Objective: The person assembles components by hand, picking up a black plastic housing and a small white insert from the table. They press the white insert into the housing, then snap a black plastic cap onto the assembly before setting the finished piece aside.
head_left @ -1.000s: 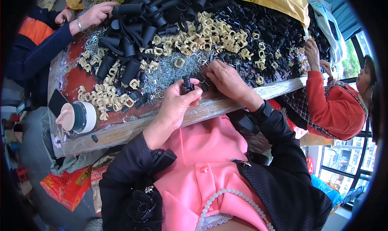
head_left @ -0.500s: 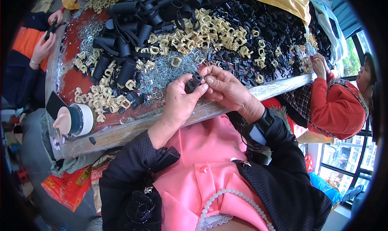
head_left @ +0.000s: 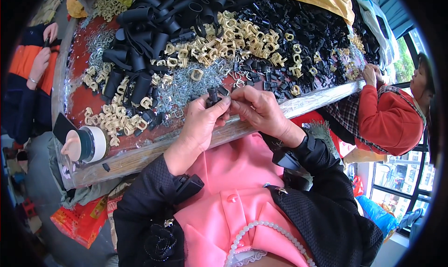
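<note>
Over the near edge of the table, my left hand (head_left: pixel 199 124) is closed around a small black plastic part (head_left: pixel 213 95), which sticks up between thumb and fingers. My right hand (head_left: pixel 263 112) is beside it, thumb and fingers pinched together close to the part. Whatever that pinch holds, if anything, is too small to make out. Just beyond my hands lie a heap of small silvery metal clips (head_left: pixel 179 92) and a pile of cream-coloured plastic rings (head_left: pixel 210 45).
Black tubes (head_left: pixel 140 87) and small black parts (head_left: pixel 298 38) cover much of the red tabletop (head_left: pixel 80 64). A round jar (head_left: pixel 93 144) stands at the table's left corner. One co-worker's hands (head_left: pixel 41 64) are at left; another person in a red sleeve (head_left: pixel 385 120) sits at right.
My hands have come a little lower and to the left with the black part, which is now more upright. The co-worker's hands at left have shifted outward.
</note>
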Demonstrator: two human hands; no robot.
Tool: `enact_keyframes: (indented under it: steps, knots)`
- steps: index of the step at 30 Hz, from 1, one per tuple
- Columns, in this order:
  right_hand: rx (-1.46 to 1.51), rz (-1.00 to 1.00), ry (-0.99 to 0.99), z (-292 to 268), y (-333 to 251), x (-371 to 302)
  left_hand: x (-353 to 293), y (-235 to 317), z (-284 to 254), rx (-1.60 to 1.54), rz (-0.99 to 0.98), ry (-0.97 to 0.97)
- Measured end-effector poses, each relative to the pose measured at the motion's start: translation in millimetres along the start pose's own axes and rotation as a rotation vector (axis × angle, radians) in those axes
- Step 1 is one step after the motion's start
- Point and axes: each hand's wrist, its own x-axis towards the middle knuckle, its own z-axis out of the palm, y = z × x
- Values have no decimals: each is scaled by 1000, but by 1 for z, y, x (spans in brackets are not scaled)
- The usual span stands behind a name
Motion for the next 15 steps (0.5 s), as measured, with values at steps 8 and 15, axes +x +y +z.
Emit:
enact_keyframes:
  steps: [8,15]
  knots:
    - [-66,-98,8,-3,5,-5,-6,3,0,-54,-119,-75]
    - [-148,-119,6,-15,2,-3,-3,6,1,-327,-161,-245]
